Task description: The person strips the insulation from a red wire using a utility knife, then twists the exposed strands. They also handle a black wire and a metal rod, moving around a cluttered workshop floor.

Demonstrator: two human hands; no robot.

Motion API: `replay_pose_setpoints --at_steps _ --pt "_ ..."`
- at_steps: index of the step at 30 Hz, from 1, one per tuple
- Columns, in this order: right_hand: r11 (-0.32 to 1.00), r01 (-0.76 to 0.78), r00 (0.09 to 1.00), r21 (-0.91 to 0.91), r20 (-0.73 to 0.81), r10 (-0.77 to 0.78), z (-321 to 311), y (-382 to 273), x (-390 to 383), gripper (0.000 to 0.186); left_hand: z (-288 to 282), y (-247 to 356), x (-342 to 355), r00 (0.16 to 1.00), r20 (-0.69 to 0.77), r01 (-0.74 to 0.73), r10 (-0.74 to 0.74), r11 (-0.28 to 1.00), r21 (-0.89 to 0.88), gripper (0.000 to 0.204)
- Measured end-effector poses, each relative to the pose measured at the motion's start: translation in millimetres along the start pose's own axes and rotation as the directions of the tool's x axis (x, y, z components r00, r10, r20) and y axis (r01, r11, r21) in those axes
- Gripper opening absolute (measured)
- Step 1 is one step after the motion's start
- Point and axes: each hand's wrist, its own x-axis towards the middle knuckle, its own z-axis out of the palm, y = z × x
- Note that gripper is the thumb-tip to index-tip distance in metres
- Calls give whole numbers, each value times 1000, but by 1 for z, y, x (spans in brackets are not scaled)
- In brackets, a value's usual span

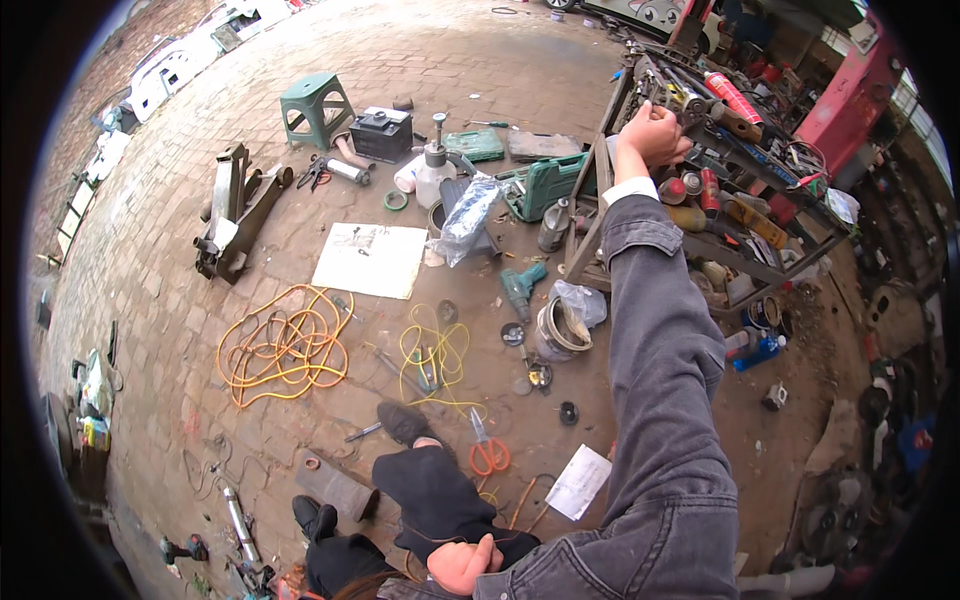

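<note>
My right hand (652,138) is stretched up to the metal tool cart (760,282), fingers curled closed beside tools on its top, near a red canister (728,98); whatever it may grip is too small to make out. My left hand (465,562) is low over my dark trouser legs, fingers curled; what they hold, if anything, is hidden. Below my right arm lie a teal drill (520,290), a bucket (560,335) and a white paper (580,480). Orange-handled scissors (490,456) lie just beyond my left hand.
Orange cord (280,350), yellow cord (430,355), a cardboard sheet (365,262), a floor jack (225,215) and a green stool (312,95) are on the brick ground. A black battery (380,140), sprayer (437,175) and green cases (535,188) lie ahead. A red post (830,90) stands right.
</note>
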Motion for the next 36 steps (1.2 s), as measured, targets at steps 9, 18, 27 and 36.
replay_pose_setpoints --at_steps 9,18,27,36 --pt "999 9 1000 36 -21 -8 7 7 6 8 8 6 10 997 -53 55 -49 993 104 40" --pt "977 -72 985 199 167 39 -22 9 -2 16 9 13 23 981 -192 63 -29 983 174 31" --pt "985 171 978 -37 126 -165 -29 20 3 22 9 14 23 977 -211 63 -30 986 155 28" --pt "987 156 961 26 228 -157 -27 25 9 16 11 14 21 974 -225 63 -27 986 156 27"
